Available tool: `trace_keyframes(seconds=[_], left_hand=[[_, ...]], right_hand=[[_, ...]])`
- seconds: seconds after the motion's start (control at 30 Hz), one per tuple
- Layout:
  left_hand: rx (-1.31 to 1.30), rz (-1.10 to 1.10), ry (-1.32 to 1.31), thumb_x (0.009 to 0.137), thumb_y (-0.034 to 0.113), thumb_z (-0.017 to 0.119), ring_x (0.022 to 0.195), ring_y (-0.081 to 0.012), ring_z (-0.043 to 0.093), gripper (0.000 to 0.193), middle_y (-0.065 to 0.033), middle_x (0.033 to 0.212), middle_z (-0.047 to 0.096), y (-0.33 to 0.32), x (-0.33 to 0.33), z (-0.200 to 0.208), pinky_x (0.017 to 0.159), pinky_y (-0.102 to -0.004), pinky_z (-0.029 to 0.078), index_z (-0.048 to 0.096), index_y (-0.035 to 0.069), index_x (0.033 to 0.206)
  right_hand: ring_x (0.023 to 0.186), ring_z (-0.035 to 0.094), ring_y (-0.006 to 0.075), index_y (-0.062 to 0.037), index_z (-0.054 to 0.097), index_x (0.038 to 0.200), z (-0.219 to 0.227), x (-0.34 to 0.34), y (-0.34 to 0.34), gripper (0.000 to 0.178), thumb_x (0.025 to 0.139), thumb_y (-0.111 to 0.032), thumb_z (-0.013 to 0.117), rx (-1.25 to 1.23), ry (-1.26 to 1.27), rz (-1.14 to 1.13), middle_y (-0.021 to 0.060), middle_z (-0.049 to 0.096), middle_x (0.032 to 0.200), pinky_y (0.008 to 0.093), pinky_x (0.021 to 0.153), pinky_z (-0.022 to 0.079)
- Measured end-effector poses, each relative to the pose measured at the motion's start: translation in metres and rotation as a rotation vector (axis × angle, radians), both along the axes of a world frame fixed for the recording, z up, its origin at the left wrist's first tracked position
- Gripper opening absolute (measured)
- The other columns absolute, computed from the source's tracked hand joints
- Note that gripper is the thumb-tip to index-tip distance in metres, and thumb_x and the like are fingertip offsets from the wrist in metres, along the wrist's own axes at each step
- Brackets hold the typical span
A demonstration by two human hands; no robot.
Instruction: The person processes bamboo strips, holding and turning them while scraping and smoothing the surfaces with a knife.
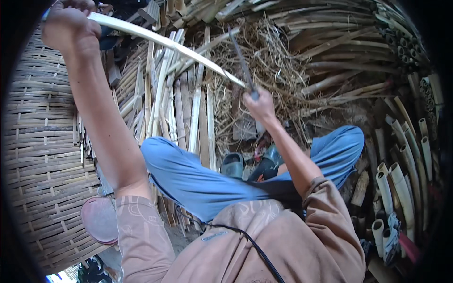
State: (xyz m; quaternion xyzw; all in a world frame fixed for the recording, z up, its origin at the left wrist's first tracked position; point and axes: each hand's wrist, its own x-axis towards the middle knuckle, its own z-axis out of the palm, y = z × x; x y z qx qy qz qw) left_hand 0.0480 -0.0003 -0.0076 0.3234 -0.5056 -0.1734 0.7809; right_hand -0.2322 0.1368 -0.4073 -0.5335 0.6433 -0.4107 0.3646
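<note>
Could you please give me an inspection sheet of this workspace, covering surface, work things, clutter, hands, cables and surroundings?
Surface: ground, partly hidden by clutter.
Work things: pale strip, stretched between the hands; knife, dark blade pointing up and away. The strip's near end lies at the knife; contact cannot be told.
Clutter: shavings heaped ahead; slats left of them.
Hands: left hand closed on the strip's far end; right hand closed on the knife.
Cables: black cord across the shirt.
Surroundings: woven mat at left; bamboo poles at right; sandals between the knees.
</note>
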Motion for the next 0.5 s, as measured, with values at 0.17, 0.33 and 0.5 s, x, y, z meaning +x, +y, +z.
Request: trace_keyframes(seconds=[0.17,0.33,0.5], left_hand=[[0.016,0.132,-0.061,0.095,-0.001,0.043,0.071,-0.0214,0.063,0.015,-0.0144,0.083,0.06,0.01,0.006,0.0,0.064,-0.0274,0.052,0.056,-0.009,0.092],[0.034,0.005,-0.045,0.097,0.0,0.043,0.069,-0.02,0.061,0.016,-0.0126,0.081,0.06,-0.02,-0.018,0.002,0.062,-0.0278,0.049,0.056,-0.007,0.091],[-0.018,-0.053,-0.199,0.095,0.0,0.045,0.065,-0.0196,0.058,0.013,-0.0132,0.079,0.057,-0.01,0.012,-0.002,0.06,-0.0282,0.048,0.053,-0.007,0.089]], right_hand=[[0.049,0.052,0.0092,-0.0054,0.062,0.098,0.076,0.02,-0.01,0.009,0.09,-0.004,0.059,-0.757,-0.139,-0.158,-0.0006,0.056,0.063,0.0286,0.045,0.041],[0.088,0.07,0.0427,0.0022,0.065,0.108,-0.161,-0.056,0.056,0.036,0.08,-0.02,0.064,0.416,0.502,0.046,0.0265,0.07,0.093,0.0527,0.077,0.052],[0.082,0.072,0.033,0.0029,0.071,0.098,-0.083,-0.027,0.026,0.03,0.08,-0.021,0.063,0.363,0.176,-0.015,0.0203,0.072,0.084,0.0448,0.071,0.054]])
